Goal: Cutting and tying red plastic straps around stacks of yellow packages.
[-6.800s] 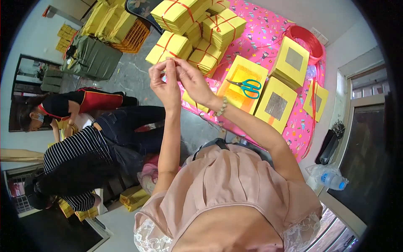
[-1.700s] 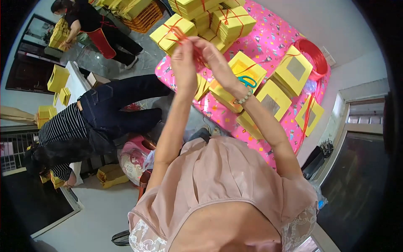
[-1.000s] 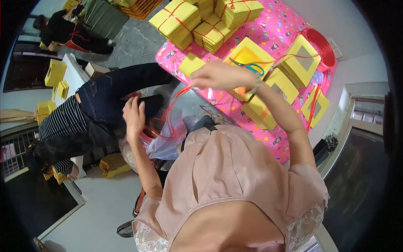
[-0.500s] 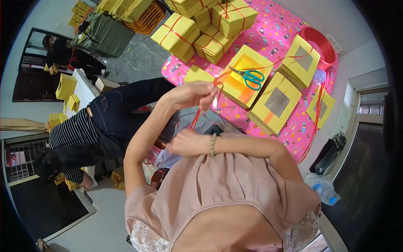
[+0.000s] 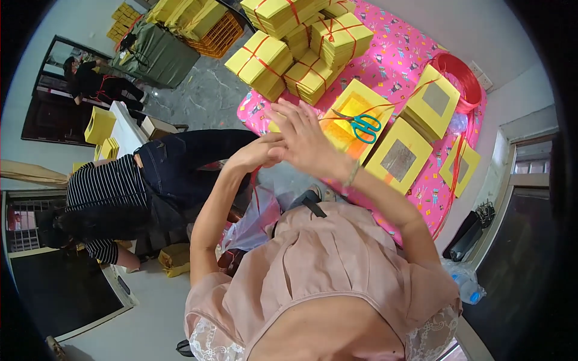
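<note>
My left hand point(image 5: 257, 155) is closed on a red ribbon point(image 5: 256, 191), whose loose end hangs below it. My right hand point(image 5: 310, 143), with a beaded bracelet on its wrist, crosses in front of the left; its fingers are stretched out. The two hands touch or overlap, and the right one hides part of the left fingers. Just beyond them lie teal-handled scissors point(image 5: 365, 128) on a stack of yellow paper point(image 5: 355, 96) with an orange printed patch. A stretch of red ribbon also runs across this stack.
Tied yellow paper bundles point(image 5: 259, 60) stand at the back of the pink patterned table point(image 5: 397, 36). More stacks with grey patches point(image 5: 397, 157) and a red ribbon coil point(image 5: 460, 75) lie right. A person in stripes point(image 5: 105, 186) bends close on my left; another stands farther back.
My right hand has risen from near my waist to the left hand, its fingers now extended. My left hand has moved slightly down and left, still with the ribbon.
</note>
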Motion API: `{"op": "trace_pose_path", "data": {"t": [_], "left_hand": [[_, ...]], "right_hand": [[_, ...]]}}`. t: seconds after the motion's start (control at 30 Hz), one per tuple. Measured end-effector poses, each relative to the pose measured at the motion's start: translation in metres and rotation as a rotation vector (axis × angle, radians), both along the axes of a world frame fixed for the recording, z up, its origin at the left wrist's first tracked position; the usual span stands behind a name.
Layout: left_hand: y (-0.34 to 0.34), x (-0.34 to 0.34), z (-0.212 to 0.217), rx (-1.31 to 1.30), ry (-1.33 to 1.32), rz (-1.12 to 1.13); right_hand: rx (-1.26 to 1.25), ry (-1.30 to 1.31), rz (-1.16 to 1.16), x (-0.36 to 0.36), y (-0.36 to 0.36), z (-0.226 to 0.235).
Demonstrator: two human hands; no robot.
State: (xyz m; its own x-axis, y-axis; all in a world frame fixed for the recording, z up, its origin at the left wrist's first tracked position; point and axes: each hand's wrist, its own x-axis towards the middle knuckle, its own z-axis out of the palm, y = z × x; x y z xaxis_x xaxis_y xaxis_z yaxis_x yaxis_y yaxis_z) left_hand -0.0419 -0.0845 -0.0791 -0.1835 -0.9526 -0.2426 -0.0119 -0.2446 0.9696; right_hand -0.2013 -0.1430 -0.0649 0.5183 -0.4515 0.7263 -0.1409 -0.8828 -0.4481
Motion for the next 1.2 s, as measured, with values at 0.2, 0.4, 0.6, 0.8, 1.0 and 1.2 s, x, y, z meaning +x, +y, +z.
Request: {"op": "trace_pose_path", "data": {"t": [0.2, 0.4, 0.6, 0.8, 1.0, 1.2], "left_hand": [[0.041, 0.041, 0.029, 0.297, 0.0, -0.103], [0.111, 0.085, -0.038, 0.493, 0.189, 0.01], [0.099, 0.059, -0.084, 0.317, 0.014, -0.169], [0.024, -0.014, -0.027, -0.23, -0.179, -0.202], [0.018, -0.021, -0.01, 0.037, -0.158, -0.208], [0.02, -0.002, -0.031, 0.007, -0.338, -0.208]], "right_hand": [[0.685, 0.548, 0.706, -0.043, -0.067, -0.021], [0.579, 0.769, 0.557, -0.085, -0.106, 0.014], [0.343, 0.889, 0.403, -0.068, -0.083, 0.013], [0.177, 0.836, 0.408, -0.035, -0.039, 0.002], [0.281, 0.906, 0.439, -0.056, -0.068, 0.003], [0.474, 0.786, 0.377, -0.099, -0.116, -0.019]]}}
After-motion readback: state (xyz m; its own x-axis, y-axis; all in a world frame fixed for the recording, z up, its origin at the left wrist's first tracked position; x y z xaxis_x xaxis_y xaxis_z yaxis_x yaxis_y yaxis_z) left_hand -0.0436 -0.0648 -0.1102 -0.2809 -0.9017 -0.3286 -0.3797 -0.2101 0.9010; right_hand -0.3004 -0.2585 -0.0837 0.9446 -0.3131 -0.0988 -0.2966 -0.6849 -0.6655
